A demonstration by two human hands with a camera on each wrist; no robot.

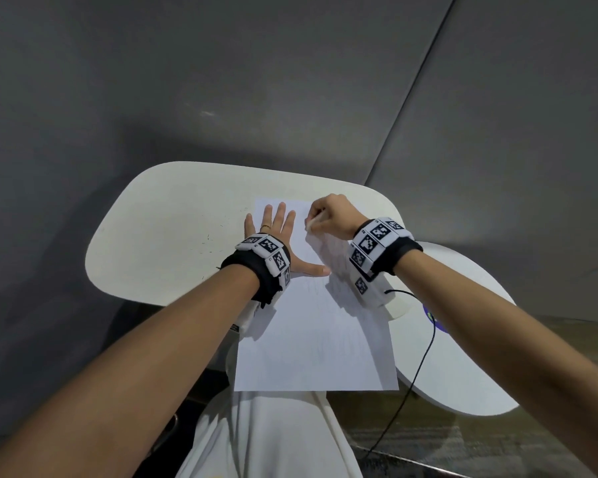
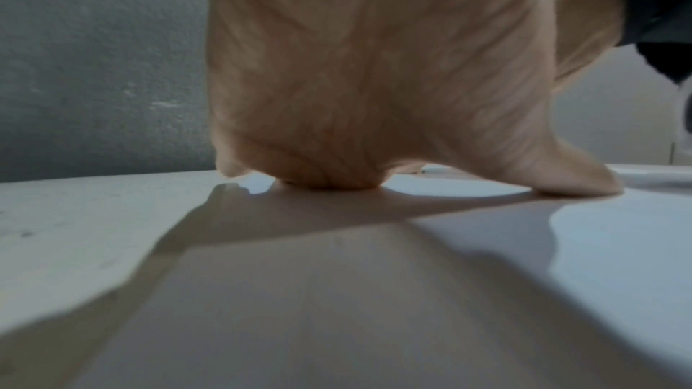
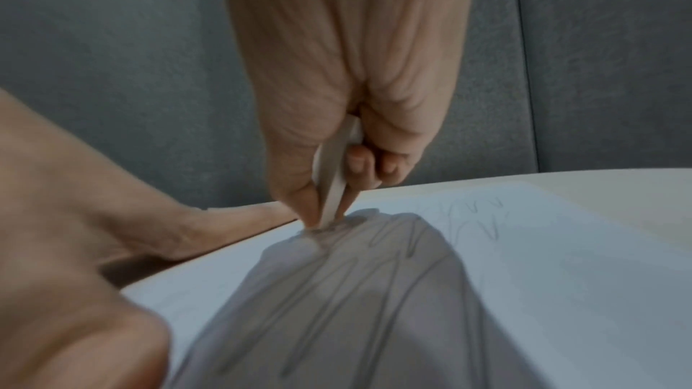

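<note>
A white sheet of paper [image 1: 315, 343] lies on a white rounded table [image 1: 159, 236], its near end hanging over the table edge. My left hand [image 1: 273, 224] lies flat on the sheet's upper left part with fingers spread and a ring on one finger; in the left wrist view the palm [image 2: 355, 85] presses down on the paper [image 2: 599, 232]. My right hand [image 1: 320, 215] pinches a flat white eraser [image 3: 335, 179] and holds its tip against the paper [image 3: 561, 277], among grey pencil strokes [image 3: 337, 292]. The eraser [image 1: 314, 223] shows only as a white sliver in the head view.
A second white tabletop [image 1: 463, 343] sits lower at the right, with a black cable [image 1: 425, 360] running from my right wrist across it. A grey padded wall [image 1: 290, 81] stands behind the table. My white garment [image 1: 266, 439] is below the sheet.
</note>
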